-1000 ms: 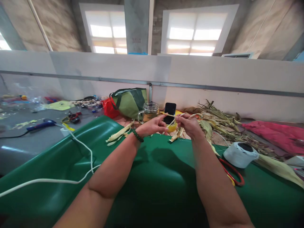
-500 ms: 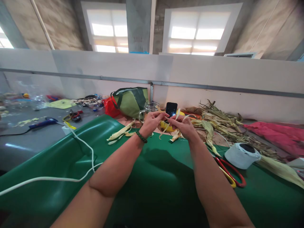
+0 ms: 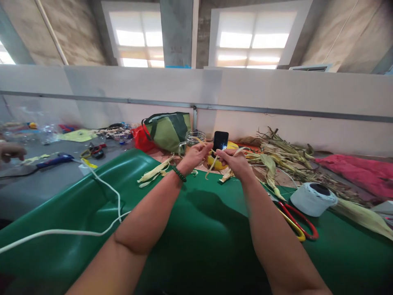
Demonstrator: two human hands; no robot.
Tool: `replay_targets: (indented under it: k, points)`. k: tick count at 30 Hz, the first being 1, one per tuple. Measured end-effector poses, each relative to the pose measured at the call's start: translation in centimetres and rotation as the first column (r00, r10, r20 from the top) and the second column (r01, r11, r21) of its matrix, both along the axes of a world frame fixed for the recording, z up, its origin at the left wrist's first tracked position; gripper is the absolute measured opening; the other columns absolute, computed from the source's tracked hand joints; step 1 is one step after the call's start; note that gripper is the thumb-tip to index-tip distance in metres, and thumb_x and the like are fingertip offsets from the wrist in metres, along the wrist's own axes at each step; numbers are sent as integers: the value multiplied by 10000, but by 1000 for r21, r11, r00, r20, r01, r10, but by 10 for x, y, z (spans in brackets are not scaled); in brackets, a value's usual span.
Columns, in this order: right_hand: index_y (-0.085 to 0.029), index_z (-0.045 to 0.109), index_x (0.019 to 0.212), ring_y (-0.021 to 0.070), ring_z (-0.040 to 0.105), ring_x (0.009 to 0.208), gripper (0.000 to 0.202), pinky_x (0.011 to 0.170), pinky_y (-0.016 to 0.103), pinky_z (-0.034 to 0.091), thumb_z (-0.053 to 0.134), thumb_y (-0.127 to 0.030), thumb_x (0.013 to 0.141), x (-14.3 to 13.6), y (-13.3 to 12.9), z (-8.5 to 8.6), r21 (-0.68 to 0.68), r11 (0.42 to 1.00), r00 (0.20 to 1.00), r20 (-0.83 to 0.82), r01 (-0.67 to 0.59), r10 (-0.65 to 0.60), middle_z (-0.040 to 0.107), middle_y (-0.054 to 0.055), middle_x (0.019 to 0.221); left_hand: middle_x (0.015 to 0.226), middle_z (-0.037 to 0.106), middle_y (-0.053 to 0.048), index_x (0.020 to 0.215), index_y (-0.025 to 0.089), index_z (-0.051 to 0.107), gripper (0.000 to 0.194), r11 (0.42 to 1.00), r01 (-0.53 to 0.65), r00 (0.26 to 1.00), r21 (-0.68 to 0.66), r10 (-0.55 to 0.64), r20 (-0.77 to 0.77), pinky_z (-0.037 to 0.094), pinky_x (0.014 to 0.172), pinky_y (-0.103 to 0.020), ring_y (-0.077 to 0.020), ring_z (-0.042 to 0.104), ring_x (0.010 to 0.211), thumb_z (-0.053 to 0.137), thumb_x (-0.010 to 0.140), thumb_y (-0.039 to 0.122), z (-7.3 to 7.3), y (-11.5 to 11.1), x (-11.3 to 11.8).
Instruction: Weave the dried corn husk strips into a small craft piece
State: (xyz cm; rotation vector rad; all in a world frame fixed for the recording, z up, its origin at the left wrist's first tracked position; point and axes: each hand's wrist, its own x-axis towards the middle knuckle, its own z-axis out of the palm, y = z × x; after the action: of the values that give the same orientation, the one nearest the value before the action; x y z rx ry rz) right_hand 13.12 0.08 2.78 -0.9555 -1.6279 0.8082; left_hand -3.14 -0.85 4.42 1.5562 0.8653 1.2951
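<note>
My left hand [image 3: 198, 156], with a dark green beaded bracelet [image 3: 179, 174] at its wrist, pinches a thin pale strip of corn husk. Close beside it, my right hand [image 3: 235, 160] is closed on the husk strip [image 3: 211, 167] too, one end hanging down between the hands and another curling over the fingers. Behind them stand a glass mug [image 3: 195, 137] and a black phone [image 3: 220, 140]. Yellow corn husk pieces [image 3: 156, 171] lie to the left of my hands, and a dry scrap [image 3: 226, 175] lies below the right one.
Red and yellow-handled scissors [image 3: 299, 221] and a white twine roll [image 3: 313, 199] lie on the green mat [image 3: 202, 246] at right. Dried husks [image 3: 291, 159] are piled behind. A white cable [image 3: 61, 232] crosses the left. Another person's hand [image 3: 11, 152] shows at far left, near a blue-handled tool [image 3: 55, 161].
My hands have drawn slightly apart, the left shifting a little left, with the strip between them. Another person's hand has come into view at the far left.
</note>
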Motion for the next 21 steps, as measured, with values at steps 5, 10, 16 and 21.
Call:
replay_targets:
  k: [5,10,16,21]
  points:
    - [-190,600,728,83,470,448,495,426,233,376,717,-649,584,-4,0,2,-10,999,991,-129,-34,33,556,-32,576,639,600,13,1072,65,660,566,986,153,985,58,-147,-93,358,570,-199,-74,479,589,804,600,344,-6,4,4]
    - [-185,592,727,78,467,450,468,427,229,372,733,-609,586,-4,-3,5,2,999,988,-149,-49,49,552,-33,573,662,630,-6,987,63,680,416,975,224,973,-8,-224,-60,387,583,-199,-71,514,583,773,635,265,-6,3,-1]
    - [-195,571,795,99,545,573,376,540,242,454,758,-461,605,-5,-11,10,11,988,969,-195,-152,152,620,-12,683,691,641,-19,805,86,647,279,951,263,964,-161,-252,86,426,571,-211,-64,538,540,790,621,238,0,0,-6]
    - [-210,516,809,106,548,553,348,519,245,435,724,-416,622,-5,-9,9,52,993,982,-153,-105,112,609,-24,659,637,598,2,785,85,659,340,969,216,976,-122,-209,67,349,485,-180,-28,446,481,763,672,389,3,-5,-4]
